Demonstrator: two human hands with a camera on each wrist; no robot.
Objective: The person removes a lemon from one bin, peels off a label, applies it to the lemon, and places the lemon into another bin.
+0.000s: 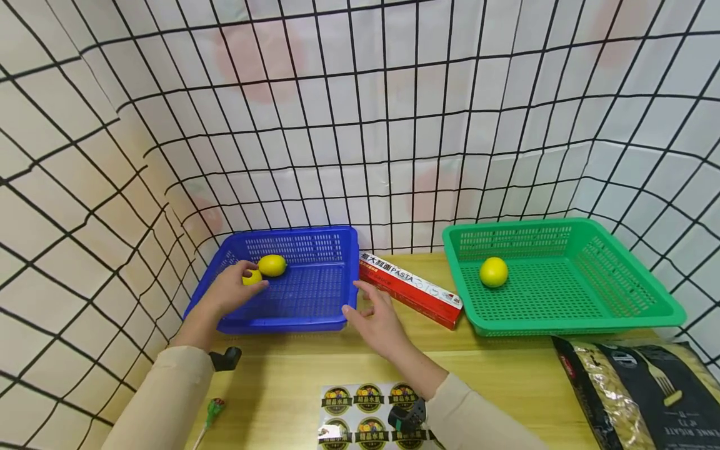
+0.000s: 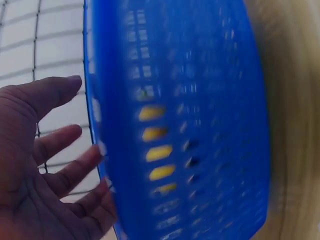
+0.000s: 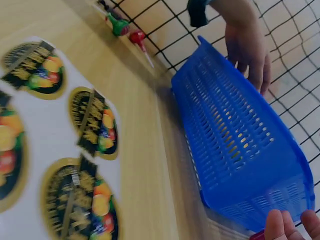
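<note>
A blue basket [image 1: 281, 325] [image 2: 200, 125] [image 3: 240, 150] stands on the wooden table and holds two lemons. My left hand [image 1: 233, 287] [image 2: 45, 165] [image 3: 247, 45] reaches over its left rim with relaxed, spread fingers, right at the smaller lemon [image 1: 253, 277]. I cannot tell whether it touches that lemon. The bigger lemon [image 1: 272, 265] lies just beyond. My right hand [image 1: 374, 312] [image 3: 292, 225] hovers open by the basket's right front corner, holding nothing, next to a red pasta box [image 1: 410, 289]. A green basket [image 1: 562, 325] on the right holds one lemon [image 1: 494, 272].
A sticker sheet [image 1: 365, 412] [image 3: 55, 150] lies at the table's front edge, and a lollipop [image 1: 215, 407] [image 3: 125, 30] at the front left. A dark pasta bag [image 1: 635, 394] lies at the front right. Wire-grid walls [image 1: 360, 125] enclose the table at the back and both sides.
</note>
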